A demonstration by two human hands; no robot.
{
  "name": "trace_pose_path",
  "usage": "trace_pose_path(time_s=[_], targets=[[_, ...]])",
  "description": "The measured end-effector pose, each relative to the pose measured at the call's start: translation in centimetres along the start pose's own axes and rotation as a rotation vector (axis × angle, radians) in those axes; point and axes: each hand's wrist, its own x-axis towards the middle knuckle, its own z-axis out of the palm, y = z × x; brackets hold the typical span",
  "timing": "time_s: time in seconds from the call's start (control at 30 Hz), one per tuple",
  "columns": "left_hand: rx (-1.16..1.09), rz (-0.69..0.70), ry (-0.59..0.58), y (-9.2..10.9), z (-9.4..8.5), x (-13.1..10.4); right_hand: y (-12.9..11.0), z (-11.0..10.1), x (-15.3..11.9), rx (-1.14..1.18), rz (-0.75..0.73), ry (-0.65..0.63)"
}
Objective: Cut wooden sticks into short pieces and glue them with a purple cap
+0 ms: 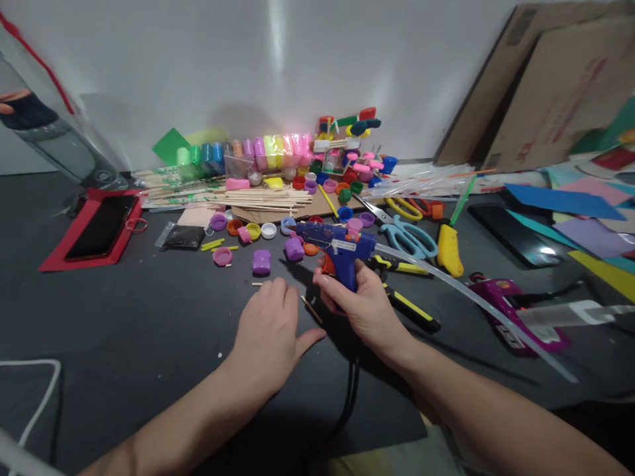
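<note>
My right hand is wrapped round the handle of a blue hot glue gun, whose nozzle points left. A long clear glue stick runs out of the gun's back toward the lower right. Palm down, my left hand is over the dark table, thumb stretched out and fingers bent away from view; I see nothing held in it. Just beyond it sits a purple clay container, with another purple container near the nozzle. A short wooden stick piece lies between my hands.
Bottle caps, wooden sticks and colored clay tubs line the back. Blue scissors, yellow-black pliers, a yellow cutter and a purple device lie right. A phone and water bottle are left.
</note>
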Motion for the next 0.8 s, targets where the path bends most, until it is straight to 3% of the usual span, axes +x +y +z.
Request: trace_pose_path(time_s=[0.2,0.57,0.67,0.8], targets=[[-0.016,-0.019,-0.039,1.0,0.3,1.0,-0.3,-0.9,0.1,-0.005,-0.034,0.006],[-0.083,0.036,-0.014,-0.9,0.2,0.3,-1.1,-1.2,-0.2,-0.017,-0.070,-0.064],[-0.131,0.070,0.068,-1.9,-0.1,0.0,-1.2,-1.5,-0.3,-0.026,-0.069,-0.105],[-0.332,0.055,0.317,-4.6,-1.8,-0.5,-1.6,-1.9,-0.6,-0.012,-0.069,-0.127]])
